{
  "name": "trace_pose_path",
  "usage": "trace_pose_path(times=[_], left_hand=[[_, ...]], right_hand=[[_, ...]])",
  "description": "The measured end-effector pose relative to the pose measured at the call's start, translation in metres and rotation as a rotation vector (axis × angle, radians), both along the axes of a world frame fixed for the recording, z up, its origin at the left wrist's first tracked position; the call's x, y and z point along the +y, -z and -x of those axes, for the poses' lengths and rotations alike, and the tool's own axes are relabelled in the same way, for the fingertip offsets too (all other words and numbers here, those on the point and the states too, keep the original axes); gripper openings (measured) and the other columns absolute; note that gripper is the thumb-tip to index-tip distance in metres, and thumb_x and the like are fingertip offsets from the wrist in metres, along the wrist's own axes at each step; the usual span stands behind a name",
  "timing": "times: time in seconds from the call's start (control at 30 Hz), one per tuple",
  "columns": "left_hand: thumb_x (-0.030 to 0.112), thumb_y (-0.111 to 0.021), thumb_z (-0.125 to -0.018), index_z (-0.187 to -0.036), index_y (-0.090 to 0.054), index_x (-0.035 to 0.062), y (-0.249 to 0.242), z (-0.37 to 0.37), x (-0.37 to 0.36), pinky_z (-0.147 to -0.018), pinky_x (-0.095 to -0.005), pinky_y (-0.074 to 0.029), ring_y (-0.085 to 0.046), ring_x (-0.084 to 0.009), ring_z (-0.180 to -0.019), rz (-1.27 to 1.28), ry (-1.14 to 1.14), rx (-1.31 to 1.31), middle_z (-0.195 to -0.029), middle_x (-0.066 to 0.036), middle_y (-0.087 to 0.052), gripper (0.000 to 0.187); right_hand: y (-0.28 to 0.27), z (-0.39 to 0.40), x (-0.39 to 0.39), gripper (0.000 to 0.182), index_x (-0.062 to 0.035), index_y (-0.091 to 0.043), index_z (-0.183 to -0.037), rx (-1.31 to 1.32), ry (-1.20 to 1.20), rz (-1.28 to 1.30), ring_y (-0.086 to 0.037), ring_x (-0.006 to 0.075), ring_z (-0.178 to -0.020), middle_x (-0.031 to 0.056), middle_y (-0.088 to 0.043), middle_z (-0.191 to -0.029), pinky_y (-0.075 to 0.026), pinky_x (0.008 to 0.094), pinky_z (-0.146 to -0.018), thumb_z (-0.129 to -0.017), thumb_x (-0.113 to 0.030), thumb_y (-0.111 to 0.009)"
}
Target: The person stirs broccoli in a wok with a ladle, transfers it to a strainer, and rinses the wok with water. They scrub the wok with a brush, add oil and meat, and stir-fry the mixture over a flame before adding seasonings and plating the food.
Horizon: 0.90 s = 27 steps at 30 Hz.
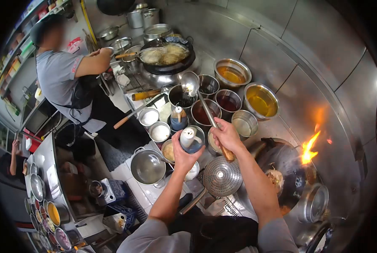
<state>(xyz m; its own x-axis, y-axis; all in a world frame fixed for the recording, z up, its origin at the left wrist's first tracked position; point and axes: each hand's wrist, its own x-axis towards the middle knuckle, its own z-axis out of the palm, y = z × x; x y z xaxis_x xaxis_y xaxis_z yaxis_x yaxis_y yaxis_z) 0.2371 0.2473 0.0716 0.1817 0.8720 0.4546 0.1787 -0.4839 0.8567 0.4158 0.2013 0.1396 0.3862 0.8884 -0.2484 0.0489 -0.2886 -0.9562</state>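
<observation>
My left hand [183, 155] is wrapped round a white-capped bottle [189, 134] amid the seasoning pots. My right hand [227, 135] grips a ladle [190, 82] by its long handle. The ladle's bowl hangs over the pots of dark sauce, and its wooden handle end sticks out below my palm. Just behind the white-capped bottle stands another bottle [179, 119] with dark contents. A perforated strainer [222, 176] lies below my hands. To the right of my right forearm, a wok [290, 168] holds pale food [275, 179], with flame [309, 148] rising at its far edge.
Pots of amber oil [262, 100] stand along the back wall. A second wok [165, 54] with frying food sits farther off. At the left, a co-worker [66, 76] stands with arms extended. An empty metal colander-like bowl [148, 167] is near my left forearm.
</observation>
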Motion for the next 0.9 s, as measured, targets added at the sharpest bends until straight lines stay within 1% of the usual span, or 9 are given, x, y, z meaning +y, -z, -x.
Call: trace_pose_path(times=[0.1,0.23,0.47,0.57,0.67,0.7,0.73,0.83,0.9], left_hand=[[0.021,-0.091,-0.058,-0.132,-0.037,0.0002,-0.017,0.018,-0.017,-0.098,-0.0384,-0.044,-0.053,-0.0263,-0.113,0.187,0.115,-0.086,-0.122,-0.015,-0.050,0.093],[0.020,-0.090,-0.058,-0.130,-0.041,0.0023,-0.040,0.046,-0.035,-0.096,-0.0370,-0.045,-0.054,-0.0217,-0.109,0.301,0.263,-0.063,-0.117,-0.011,-0.054,0.089],[0.019,-0.091,-0.060,-0.131,-0.045,0.0039,-0.046,0.068,-0.063,-0.097,-0.0364,-0.046,-0.058,-0.0184,-0.108,0.387,0.740,-0.050,-0.117,-0.008,-0.059,0.086],[0.024,-0.091,-0.061,-0.136,-0.044,0.0001,-0.071,0.045,-0.075,-0.098,-0.0337,-0.045,-0.057,-0.0182,-0.110,0.405,0.982,0.337,-0.120,-0.009,-0.060,0.092],[0.033,-0.087,-0.065,-0.133,-0.049,0.0001,-0.080,-0.024,-0.105,-0.096,-0.0326,-0.046,-0.058,-0.0171,-0.107,0.504,1.341,0.825,-0.121,-0.009,-0.061,0.084],[0.038,-0.084,-0.067,-0.131,-0.052,0.0013,-0.068,-0.054,-0.113,-0.090,-0.0328,-0.048,-0.060,-0.0166,-0.102,0.292,1.465,0.925,-0.117,-0.010,-0.064,0.081],[0.043,-0.082,-0.069,-0.134,-0.048,0.0006,-0.072,-0.082,-0.133,-0.088,-0.0327,-0.049,-0.062,-0.0179,-0.099,0.363,1.479,1.217,-0.114,-0.010,-0.064,0.085],[0.043,-0.084,-0.067,-0.129,-0.052,0.0011,-0.049,-0.155,-0.186,-0.087,-0.0330,-0.050,-0.063,-0.0196,-0.096,0.394,1.585,1.428,-0.108,-0.011,-0.066,0.081],[0.045,-0.084,-0.065,-0.128,-0.054,-0.0001,-0.030,-0.191,-0.211,-0.089,-0.0365,-0.050,-0.064,-0.0230,-0.100,0.458,1.631,1.555,-0.114,-0.013,-0.064,0.083]], right_hand=[[0.011,0.001,-0.006,0.064,0.0020,-0.030,-0.149,-0.016,0.000,-0.018,-0.055,0.0120,-0.048,0.0045,-0.058,-0.069,-0.044,0.0281,-0.041,-0.094,-0.010,-0.060],[0.016,0.000,-0.056,0.060,-0.0029,-0.034,-0.149,0.415,0.076,-0.158,-0.054,0.0130,-0.048,0.0066,-0.059,-0.072,-0.042,0.0279,-0.042,-0.095,-0.011,-0.060],[0.009,0.030,-0.336,0.057,-0.0092,-0.041,-0.146,0.666,0.296,-0.317,-0.050,0.0111,-0.049,0.0073,-0.056,-0.072,-0.041,0.0259,-0.043,-0.093,-0.006,-0.061],[-0.016,0.066,-0.473,0.060,-0.0085,-0.044,-0.142,0.274,0.542,-0.021,-0.052,0.0100,-0.050,0.0056,-0.058,-0.075,-0.043,0.0276,-0.044,-0.087,0.001,-0.065],[0.032,0.096,-0.569,0.058,-0.0017,-0.044,-0.140,-1.005,0.545,0.304,-0.066,0.0383,-0.071,0.0228,-0.065,-0.086,-0.053,0.0454,-0.065,-0.086,-0.005,-0.064],[0.015,0.104,-0.580,0.057,0.0001,-0.048,-0.136,-0.790,0.611,0.417,-0.061,0.0489,-0.091,0.0288,-0.065,-0.099,-0.050,0.0482,-0.082,-0.081,0.000,-0.062],[0.011,0.110,-0.592,0.057,0.0001,-0.048,-0.136,-0.790,0.631,0.428,-0.061,0.0489,-0.091,0.0288,-0.065,-0.099,-0.050,0.0482,-0.082,-0.081,0.000,-0.062],[0.009,0.126,-0.612,0.058,-0.0008,-0.047,-0.138,-0.444,0.607,0.231,-0.067,0.0302,-0.074,0.0236,-0.067,-0.098,-0.053,0.0412,-0.070,-0.083,-0.002,-0.065],[-0.002,0.139,-0.614,0.056,-0.0018,-0.049,-0.137,-0.133,0.655,0.222,-0.068,0.0350,-0.078,0.0263,-0.067,-0.101,-0.053,0.0403,-0.072,-0.084,-0.001,-0.065]])
